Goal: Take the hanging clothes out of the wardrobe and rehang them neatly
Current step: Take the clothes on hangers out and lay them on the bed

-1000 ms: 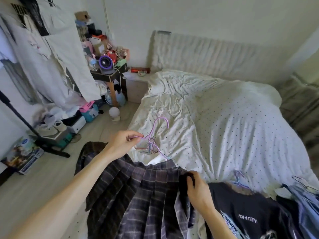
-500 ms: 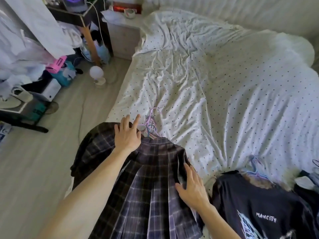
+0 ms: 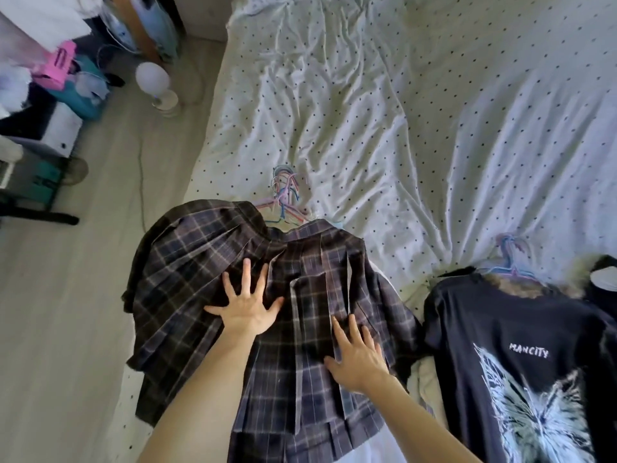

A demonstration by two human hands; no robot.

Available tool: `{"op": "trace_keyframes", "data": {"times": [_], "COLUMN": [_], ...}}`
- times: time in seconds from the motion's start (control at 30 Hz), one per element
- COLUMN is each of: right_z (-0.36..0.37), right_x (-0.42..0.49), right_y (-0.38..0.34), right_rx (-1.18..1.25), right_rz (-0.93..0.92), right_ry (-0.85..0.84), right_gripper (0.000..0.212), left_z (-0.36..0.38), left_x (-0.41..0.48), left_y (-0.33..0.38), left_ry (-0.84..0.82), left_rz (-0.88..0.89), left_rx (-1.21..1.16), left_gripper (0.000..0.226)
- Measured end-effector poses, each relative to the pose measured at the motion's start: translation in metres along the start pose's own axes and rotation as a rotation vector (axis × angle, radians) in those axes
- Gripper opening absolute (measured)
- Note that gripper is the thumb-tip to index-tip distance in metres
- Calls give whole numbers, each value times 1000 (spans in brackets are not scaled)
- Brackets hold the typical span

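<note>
Pleated plaid skirt (image 3: 213, 282) on dotted bedsheet (image 3: 400, 128); L hand (image 3: 248, 310), R hand (image 3: 357, 357) flat, fingers splayed.

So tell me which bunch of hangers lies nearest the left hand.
The pastel hangers poking out above the plaid skirt, just beyond the left hand. The other bunch lies off to the right, at the black T-shirt collar.

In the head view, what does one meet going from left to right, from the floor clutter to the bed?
pink item → white globe lamp → left hand → right hand → black T-shirt
</note>
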State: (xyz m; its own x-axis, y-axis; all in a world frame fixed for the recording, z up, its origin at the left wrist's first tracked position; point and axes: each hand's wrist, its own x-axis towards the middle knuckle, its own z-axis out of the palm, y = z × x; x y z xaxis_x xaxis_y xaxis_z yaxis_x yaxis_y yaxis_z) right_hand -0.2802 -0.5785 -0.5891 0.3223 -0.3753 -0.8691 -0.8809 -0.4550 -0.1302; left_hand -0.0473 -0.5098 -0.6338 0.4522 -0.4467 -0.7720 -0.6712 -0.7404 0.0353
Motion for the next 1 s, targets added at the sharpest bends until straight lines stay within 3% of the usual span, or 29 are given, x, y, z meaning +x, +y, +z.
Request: {"op": "trace_keyframes", "data": {"times": [0.13,0.23,0.3,0.5,0.67,0.83,1.0], "right_z": [-11,-15,-16,-4,44,128,231], "right_x": [-28,-69,-102,-226,-344,-457,-551], "right_y": [14,36,57,143,245,341,408], "right_rx": [84,192,184,413,595,785,884], "right_rz": [17,54,24,54,116,368,652], "right_ry": [0,-6,49,430,838,1178,1333], "right_gripper": [63,46,44,35,36,32,34], "left_z": [-29,-39,-32,-5,16,72,160], "left_x": [-22,-60,-90,-201,-310,-430,-544], "left_y": [11,27,46,150,273,400,497], "left_ry": [-112,-113,-128,-144,58,226,248], "left_rz": [-73,-18,97,484,823,1175,1518], "left_rx": [182,351,315,193,375,619,629], "left_gripper": [88,64,53,53,50,50,49]}}
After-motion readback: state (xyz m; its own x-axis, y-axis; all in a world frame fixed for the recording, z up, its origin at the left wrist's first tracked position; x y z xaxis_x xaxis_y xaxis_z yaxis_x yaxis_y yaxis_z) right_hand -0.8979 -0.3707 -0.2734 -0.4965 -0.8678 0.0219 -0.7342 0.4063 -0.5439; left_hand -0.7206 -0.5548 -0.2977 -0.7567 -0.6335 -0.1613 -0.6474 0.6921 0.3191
